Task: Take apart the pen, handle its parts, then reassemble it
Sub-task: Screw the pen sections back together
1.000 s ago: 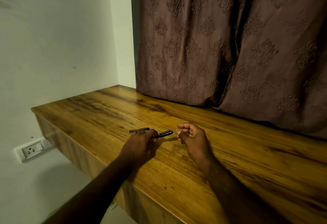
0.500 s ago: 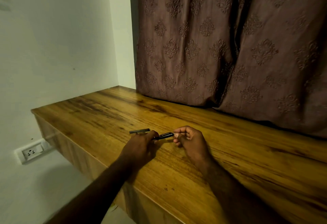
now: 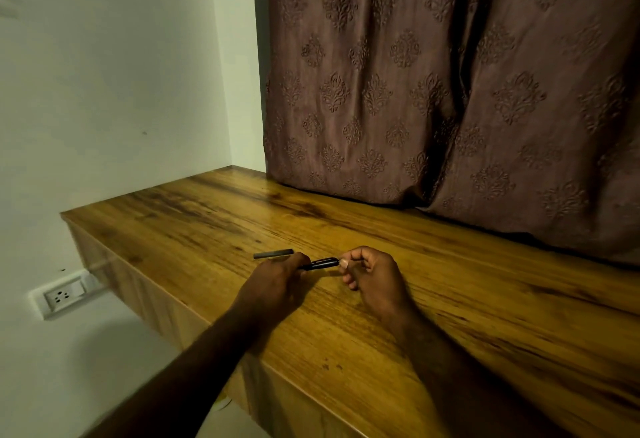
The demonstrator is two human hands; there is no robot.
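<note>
A black pen part with a clip [image 3: 320, 263] is held level just above the wooden table [image 3: 450, 299]. My left hand [image 3: 277, 285] grips its left end. My right hand [image 3: 372, 273] pinches its right end between thumb and forefinger. A second, dark grey pen part [image 3: 273, 253] lies flat on the table just beyond my left hand, apart from both hands. How the two ends sit inside my fingers is hidden.
A brown patterned curtain [image 3: 450, 91] hangs down to the table's back edge. The table's left edge drops off to a white wall with a power socket [image 3: 62, 296]. The near edge runs diagonally below my forearms.
My right hand moved left and took hold of the right end of the black pen part; before, it hovered apart from it. My left hand kept its grip.
</note>
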